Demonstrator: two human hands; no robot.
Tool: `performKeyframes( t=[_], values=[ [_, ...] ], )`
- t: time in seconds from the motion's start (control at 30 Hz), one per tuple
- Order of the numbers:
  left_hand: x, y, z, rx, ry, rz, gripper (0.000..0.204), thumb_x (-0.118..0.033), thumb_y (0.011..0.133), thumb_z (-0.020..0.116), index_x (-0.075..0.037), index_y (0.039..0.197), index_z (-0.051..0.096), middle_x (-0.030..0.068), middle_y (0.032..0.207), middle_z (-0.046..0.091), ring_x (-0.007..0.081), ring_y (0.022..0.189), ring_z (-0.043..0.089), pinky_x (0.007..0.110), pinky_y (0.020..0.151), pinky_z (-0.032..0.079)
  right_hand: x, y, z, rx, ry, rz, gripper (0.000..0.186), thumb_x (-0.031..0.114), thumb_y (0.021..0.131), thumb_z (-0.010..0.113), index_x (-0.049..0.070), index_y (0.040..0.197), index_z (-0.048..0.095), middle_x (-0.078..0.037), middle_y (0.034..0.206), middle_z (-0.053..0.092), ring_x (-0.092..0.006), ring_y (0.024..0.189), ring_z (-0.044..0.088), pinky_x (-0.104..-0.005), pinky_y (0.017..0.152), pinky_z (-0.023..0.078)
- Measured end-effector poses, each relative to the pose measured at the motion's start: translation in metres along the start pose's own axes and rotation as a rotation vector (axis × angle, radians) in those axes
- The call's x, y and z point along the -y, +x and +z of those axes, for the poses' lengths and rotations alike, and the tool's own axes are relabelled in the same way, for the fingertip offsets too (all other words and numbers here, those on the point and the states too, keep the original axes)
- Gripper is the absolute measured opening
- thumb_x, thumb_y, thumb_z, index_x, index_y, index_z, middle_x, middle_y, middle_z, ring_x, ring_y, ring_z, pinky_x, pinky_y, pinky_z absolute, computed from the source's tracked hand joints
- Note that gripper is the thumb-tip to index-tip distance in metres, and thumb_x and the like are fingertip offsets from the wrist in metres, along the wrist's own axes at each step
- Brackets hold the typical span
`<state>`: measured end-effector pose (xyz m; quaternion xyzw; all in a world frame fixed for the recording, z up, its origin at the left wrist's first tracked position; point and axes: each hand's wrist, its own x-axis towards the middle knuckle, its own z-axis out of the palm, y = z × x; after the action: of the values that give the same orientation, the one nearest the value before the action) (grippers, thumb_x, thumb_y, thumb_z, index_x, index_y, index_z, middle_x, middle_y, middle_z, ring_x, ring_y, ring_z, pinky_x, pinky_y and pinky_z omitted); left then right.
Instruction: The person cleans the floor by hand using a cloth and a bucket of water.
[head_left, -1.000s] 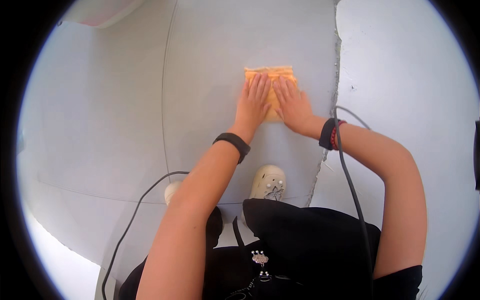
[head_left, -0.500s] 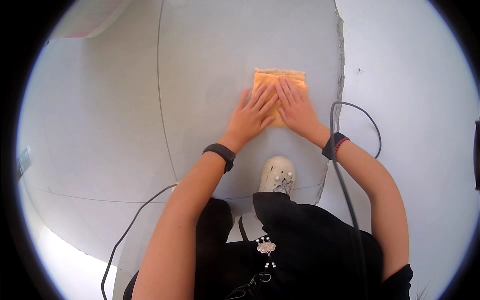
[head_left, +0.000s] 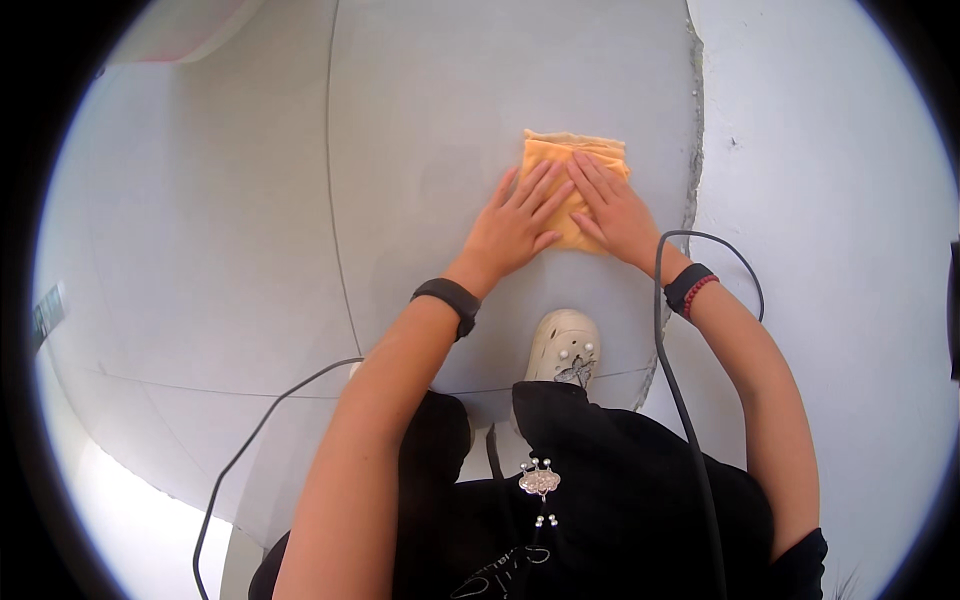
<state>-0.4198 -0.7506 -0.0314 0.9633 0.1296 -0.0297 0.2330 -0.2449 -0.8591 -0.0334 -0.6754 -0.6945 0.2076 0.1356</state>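
Observation:
An orange folded cloth [head_left: 575,148] lies flat on the grey tiled floor [head_left: 440,130], its layered edge on the far side. My left hand [head_left: 515,222] rests on the cloth's left part, fingers stretched out and apart, with the palm partly off its edge. Over its right part lies my right hand [head_left: 612,212], flat, with the fingers pointing up and to the left. Both hands press from above; neither is wrapped round the cloth. A dark band sits on each wrist, and a red bead bracelet is on the right one.
A beige clog [head_left: 565,345] is on my foot just below the cloth. A rough edge [head_left: 695,130] runs along the floor by the white wall [head_left: 830,200] at right. Black cables [head_left: 665,340] hang along both arms. A pale rounded object [head_left: 190,30] stands at far left.
The view has shifted slightly, so cloth and floor edge appear a little farther right. My left hand sits slightly farther left on the cloth, its fingertips more apart from the right hand's.

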Motion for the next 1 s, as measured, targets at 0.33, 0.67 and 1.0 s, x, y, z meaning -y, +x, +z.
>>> performKeyframes(
  t=[0.33, 0.67, 1.0],
  values=[
    [0.001, 0.001, 0.004, 0.0, -0.029, 0.011, 0.065, -0.043, 0.086, 0.045, -0.016, 0.141, 0.022, 0.0075, 0.147, 0.018, 0.0213, 0.136, 0.016, 0.047, 0.107, 0.015, -0.001, 0.002, -0.009, -0.034, -0.011, -0.014, 0.064, 0.023, 0.079, 0.059, 0.002, 0.133, 0.031, -0.014, 0.138, 0.032, -0.0263, 0.127, 0.032, -0.0359, 0.103, 0.029],
    [-0.003, 0.002, 0.004, 0.019, 0.058, -0.006, 0.066, -0.045, 0.085, 0.047, -0.017, 0.14, 0.023, 0.0048, 0.147, 0.017, 0.0197, 0.136, 0.015, 0.054, 0.106, 0.013, -0.002, 0.001, -0.006, -0.038, -0.109, -0.027, 0.066, 0.025, 0.076, 0.061, 0.003, 0.132, 0.034, -0.012, 0.136, 0.034, -0.0248, 0.125, 0.034, -0.0349, 0.101, 0.031],
    [-0.015, 0.0, -0.003, -0.049, 0.075, -0.038, 0.06, -0.031, 0.081, 0.057, -0.011, 0.133, 0.035, 0.0085, 0.144, 0.024, 0.022, 0.134, 0.02, 0.052, 0.105, 0.018, 0.007, 0.008, -0.021, -0.126, -0.129, -0.104, 0.031, 0.013, 0.072, 0.057, 0.003, 0.101, 0.052, -0.01, 0.103, 0.053, -0.0243, 0.098, 0.051, -0.0342, 0.082, 0.042]
  ],
)
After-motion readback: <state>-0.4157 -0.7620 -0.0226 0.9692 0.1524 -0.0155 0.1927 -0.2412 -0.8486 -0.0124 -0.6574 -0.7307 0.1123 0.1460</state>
